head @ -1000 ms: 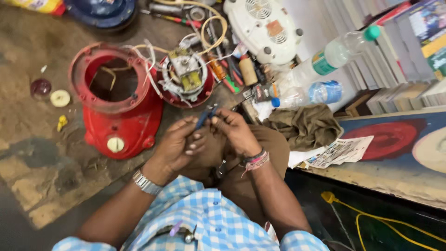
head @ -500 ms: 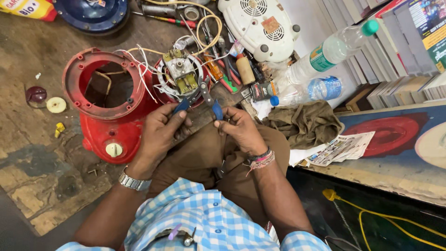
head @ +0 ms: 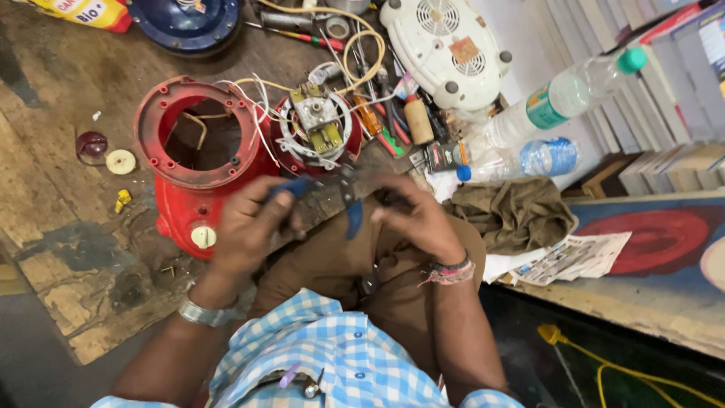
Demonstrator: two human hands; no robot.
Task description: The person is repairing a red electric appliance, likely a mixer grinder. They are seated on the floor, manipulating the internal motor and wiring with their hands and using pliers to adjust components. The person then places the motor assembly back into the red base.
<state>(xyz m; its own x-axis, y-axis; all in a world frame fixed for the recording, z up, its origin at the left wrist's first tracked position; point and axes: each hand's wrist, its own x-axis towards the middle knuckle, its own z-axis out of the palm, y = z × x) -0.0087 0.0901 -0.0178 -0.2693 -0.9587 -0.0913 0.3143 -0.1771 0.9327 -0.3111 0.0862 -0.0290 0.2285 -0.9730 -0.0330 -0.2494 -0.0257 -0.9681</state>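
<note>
Between both hands, blue-handled pliers (head: 332, 200) lie open, worn and grey.

Red housing (head: 189, 162), blue-handled pliers (head: 336, 200), blue-and-white checked shirt (head: 332, 355), brown trousers (head: 393, 279), olive rag (head: 513, 215), white appliance (head: 445, 45), green-capped bottle (head: 563, 94)

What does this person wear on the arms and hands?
Both forearms are bare, with no gloves. The left hand has a silver metal wristwatch at the wrist. The right hand has a bunch of red and pale thread bands. The short-sleeved shirt is checked blue and white.
</note>
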